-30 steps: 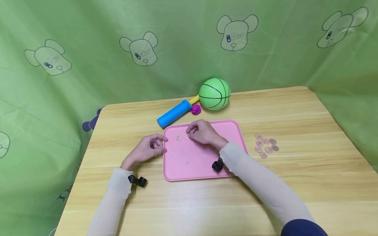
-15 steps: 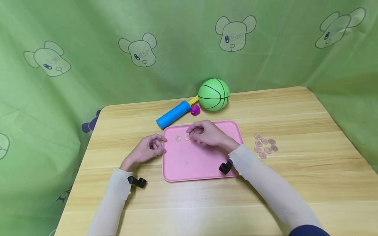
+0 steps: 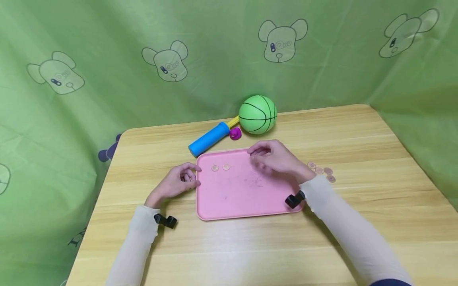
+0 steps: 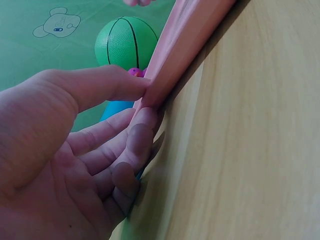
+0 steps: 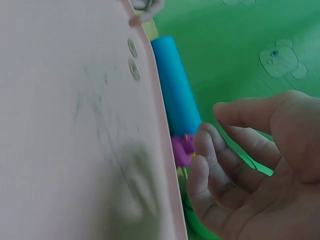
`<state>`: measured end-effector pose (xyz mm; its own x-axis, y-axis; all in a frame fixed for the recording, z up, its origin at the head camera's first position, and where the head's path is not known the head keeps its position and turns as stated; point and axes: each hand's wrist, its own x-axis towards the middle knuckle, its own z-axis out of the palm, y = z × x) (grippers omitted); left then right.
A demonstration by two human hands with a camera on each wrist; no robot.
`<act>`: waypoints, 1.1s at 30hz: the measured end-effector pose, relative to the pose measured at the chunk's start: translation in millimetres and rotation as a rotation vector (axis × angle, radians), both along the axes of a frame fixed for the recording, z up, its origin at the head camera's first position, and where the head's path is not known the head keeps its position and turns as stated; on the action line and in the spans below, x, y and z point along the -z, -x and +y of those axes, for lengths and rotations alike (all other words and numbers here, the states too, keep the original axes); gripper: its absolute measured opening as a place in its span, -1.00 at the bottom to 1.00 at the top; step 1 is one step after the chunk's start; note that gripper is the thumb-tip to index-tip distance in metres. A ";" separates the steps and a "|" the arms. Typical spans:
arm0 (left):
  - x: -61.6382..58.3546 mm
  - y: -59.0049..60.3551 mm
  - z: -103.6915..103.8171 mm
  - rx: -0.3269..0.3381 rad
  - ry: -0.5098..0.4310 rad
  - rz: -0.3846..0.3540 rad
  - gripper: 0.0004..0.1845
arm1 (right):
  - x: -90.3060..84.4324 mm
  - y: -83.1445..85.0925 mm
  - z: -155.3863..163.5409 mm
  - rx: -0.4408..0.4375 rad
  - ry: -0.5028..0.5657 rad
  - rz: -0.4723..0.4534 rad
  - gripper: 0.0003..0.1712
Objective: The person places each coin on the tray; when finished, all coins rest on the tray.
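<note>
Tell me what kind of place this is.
Probably a staged recording setup, not a lived-in room: a wooden table boxed in by a green cartoon-bear curtain, with props laid out, namely a pink tray holding two coins, a toy ball and a pump.

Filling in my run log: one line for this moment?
left hand: holds tray edge | right hand: empty above tray | coins: on tray

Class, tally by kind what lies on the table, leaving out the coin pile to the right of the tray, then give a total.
Tray: 1
Coins on it: 2
Ball: 1
Pump: 1
Total: 5
</note>
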<state>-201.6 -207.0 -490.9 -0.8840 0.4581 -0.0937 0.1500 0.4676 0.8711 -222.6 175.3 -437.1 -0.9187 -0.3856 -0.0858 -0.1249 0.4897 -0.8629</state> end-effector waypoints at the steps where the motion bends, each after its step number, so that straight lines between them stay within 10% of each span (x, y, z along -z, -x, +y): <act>1: -0.1 0.2 0.1 -0.001 0.000 0.001 -0.55 | -0.8 -0.4 4.3 0.008 -0.003 0.001 -0.63; 19: -2.3 -0.1 1.6 -0.004 0.006 -0.007 -0.54 | -28.9 -16.1 55.0 0.066 -0.189 0.177 -0.71; 33: 0.1 1.0 0.1 0.008 -0.008 -0.013 -0.54 | -4.3 -27.0 118.5 0.152 -0.279 0.152 -0.67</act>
